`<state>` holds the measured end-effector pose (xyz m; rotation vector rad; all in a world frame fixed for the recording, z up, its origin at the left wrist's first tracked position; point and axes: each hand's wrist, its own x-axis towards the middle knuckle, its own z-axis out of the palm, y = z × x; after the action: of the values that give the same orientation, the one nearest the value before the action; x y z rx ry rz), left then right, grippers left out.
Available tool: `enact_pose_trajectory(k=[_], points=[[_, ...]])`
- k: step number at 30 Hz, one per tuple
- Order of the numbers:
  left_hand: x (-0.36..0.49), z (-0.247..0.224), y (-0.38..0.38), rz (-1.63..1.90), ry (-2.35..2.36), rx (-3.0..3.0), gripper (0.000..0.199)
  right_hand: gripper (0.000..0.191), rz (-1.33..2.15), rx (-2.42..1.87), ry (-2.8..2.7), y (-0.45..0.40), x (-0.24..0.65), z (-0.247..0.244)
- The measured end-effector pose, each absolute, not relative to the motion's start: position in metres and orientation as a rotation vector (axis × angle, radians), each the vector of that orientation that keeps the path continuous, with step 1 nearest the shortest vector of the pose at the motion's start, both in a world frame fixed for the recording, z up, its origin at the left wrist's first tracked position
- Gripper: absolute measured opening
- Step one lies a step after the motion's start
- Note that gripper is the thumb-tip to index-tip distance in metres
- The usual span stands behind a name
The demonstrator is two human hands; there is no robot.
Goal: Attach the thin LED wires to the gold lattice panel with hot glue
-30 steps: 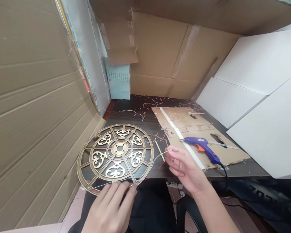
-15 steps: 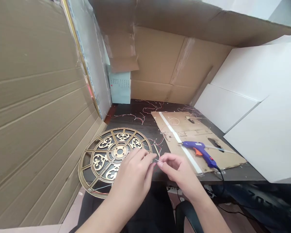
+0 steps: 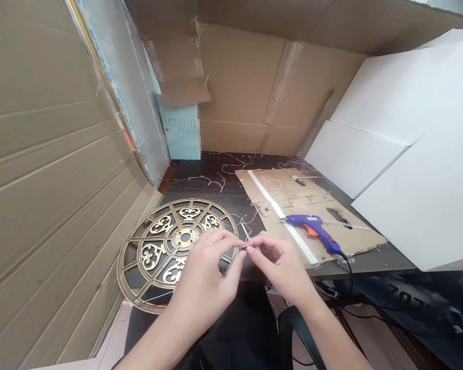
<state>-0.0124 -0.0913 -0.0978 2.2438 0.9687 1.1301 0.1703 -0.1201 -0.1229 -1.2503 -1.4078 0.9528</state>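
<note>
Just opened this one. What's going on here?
A person's left hand and right hand meet fingertip to fingertip on a thin wire, by the right edge of a round gold frame. The purple glue gun lies untouched on the cardboard sheet, and loose wires lie farther back on the dark table.

The left forearm (image 3: pixel 170 329) and right forearm (image 3: pixel 327 329), both bare, angle inward to where the left hand (image 3: pixel 213 263) and right hand (image 3: pixel 277 260) nearly meet, each pinching thumb toward forefinger.
</note>
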Motion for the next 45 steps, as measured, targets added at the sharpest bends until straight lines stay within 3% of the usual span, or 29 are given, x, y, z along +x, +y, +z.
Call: enact_pose_trajectory(k=[19,29,45], points=[[-0.030,-0.083,-0.075,0.777,1.095,1.790,0.038,0.035,1.131,-1.201,-1.110,-0.116,0.164,-0.134],[-0.022,-0.083,-0.075,0.698,1.110,1.854,0.025,0.037,1.149,-1.223,-1.102,-0.115,0.163,-0.130],[-0.007,-0.103,-0.077,1.072,0.975,2.051,0.009,0.027,1.016,-1.273,-1.255,-0.118,0.162,-0.128]])
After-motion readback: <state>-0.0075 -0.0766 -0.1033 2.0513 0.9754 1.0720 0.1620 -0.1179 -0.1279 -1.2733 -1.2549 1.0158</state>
